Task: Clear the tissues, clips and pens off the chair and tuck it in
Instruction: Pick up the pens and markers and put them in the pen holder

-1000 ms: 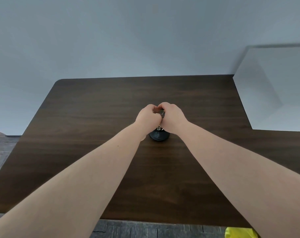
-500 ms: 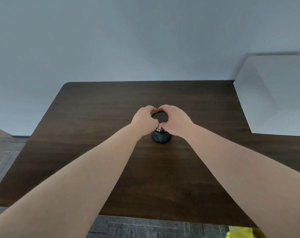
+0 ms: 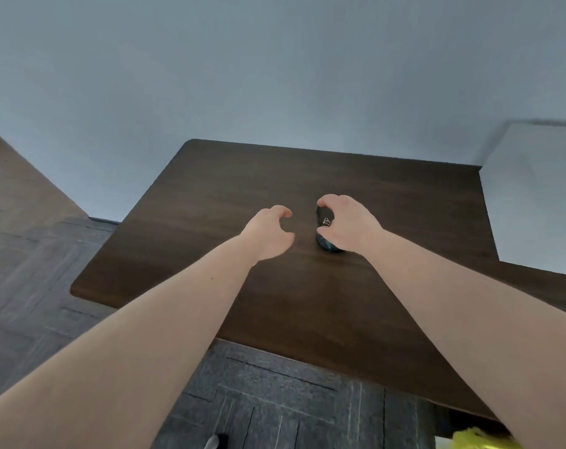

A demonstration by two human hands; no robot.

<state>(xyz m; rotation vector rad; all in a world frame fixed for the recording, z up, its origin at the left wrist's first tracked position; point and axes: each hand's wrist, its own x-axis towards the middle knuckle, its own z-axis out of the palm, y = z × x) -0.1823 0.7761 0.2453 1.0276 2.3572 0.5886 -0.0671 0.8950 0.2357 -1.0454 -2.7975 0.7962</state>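
Observation:
A small round black clip holder (image 3: pixel 324 230) stands on the dark wooden table (image 3: pixel 210 202), with a metal clip showing at its top. My right hand (image 3: pixel 348 223) curls over the holder from the right, fingers around its rim. My left hand (image 3: pixel 268 233) hovers just left of it, fingers apart and curved, holding nothing. The chair, tissues and pens are out of view.
A white box-shaped surface (image 3: pixel 534 189) sits against the table's right end. A grey wall rises behind the table. Dark floor tiles (image 3: pixel 275 403) lie below the near edge. Something yellow (image 3: pixel 479 440) shows at the bottom right.
My left hand has let go of the holder and drawn away to the left. My right hand stays on it. The view has swung to the left.

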